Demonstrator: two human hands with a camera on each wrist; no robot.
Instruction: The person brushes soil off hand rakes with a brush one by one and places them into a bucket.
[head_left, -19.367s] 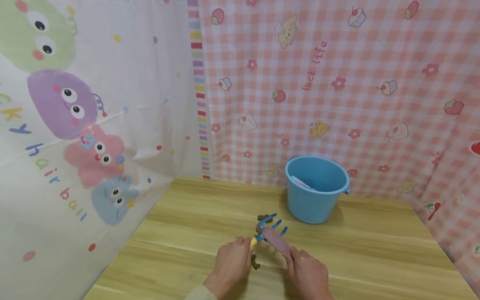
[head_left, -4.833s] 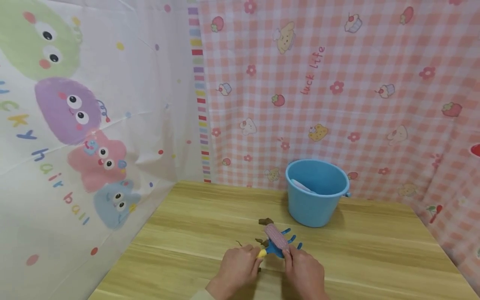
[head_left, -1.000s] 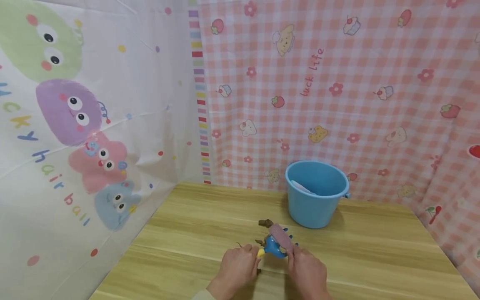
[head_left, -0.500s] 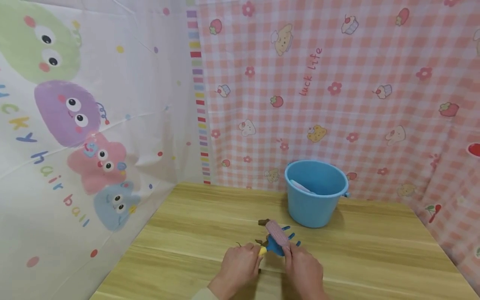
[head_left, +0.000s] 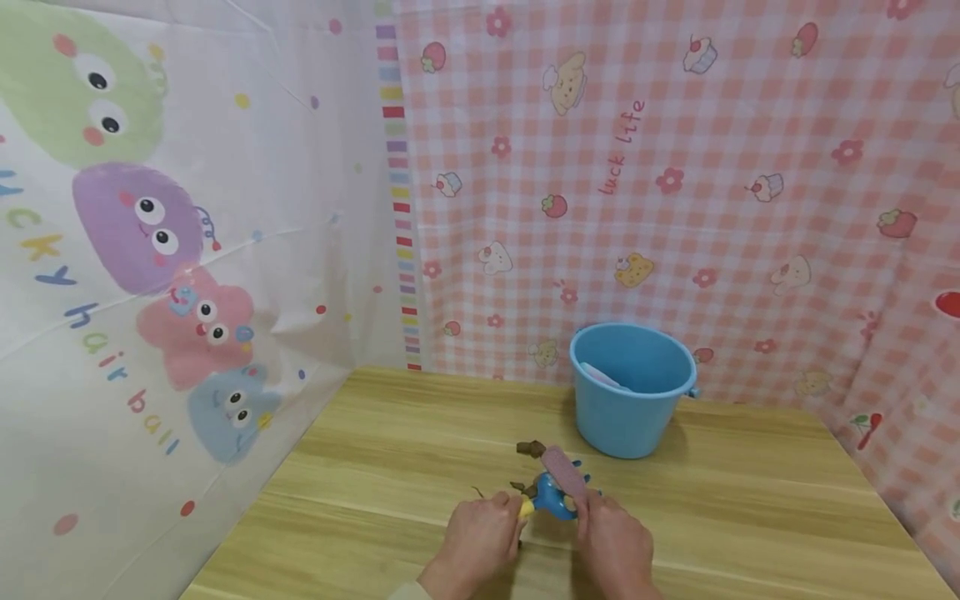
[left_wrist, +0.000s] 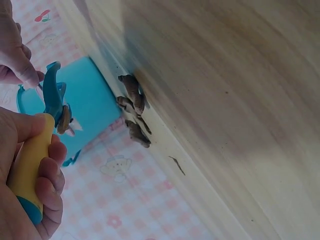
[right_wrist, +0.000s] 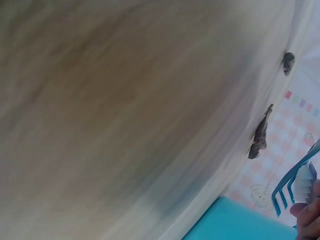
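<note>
My left hand [head_left: 478,533] grips the yellow handle of a small blue-headed hand rake [head_left: 551,493], held above the table. A brown lump [left_wrist: 64,120] clings to the rake head in the left wrist view. In my right hand [head_left: 617,542] is a pink-backed brush [head_left: 562,468], lying across the rake's tines. Its pale bristles [right_wrist: 302,184] face the tines in the right wrist view. Several brown clumps lie on the wood beyond the hands, among them a lump [head_left: 531,448] and a smaller piece [head_left: 521,487]. My left hand partly hides another clump.
A light blue bucket [head_left: 630,417] stands at the back right of the wooden table [head_left: 390,433], with a pale, long item [head_left: 600,375] inside. A thin dark strand [left_wrist: 177,165] lies on the wood. Patterned cloths hang behind and at the left.
The brush has slid slightly right over the rake, and the rake head has turned so its tines show less. Compared with 19 seconds ago, the rake is nearer to me. The bucket stays put.
</note>
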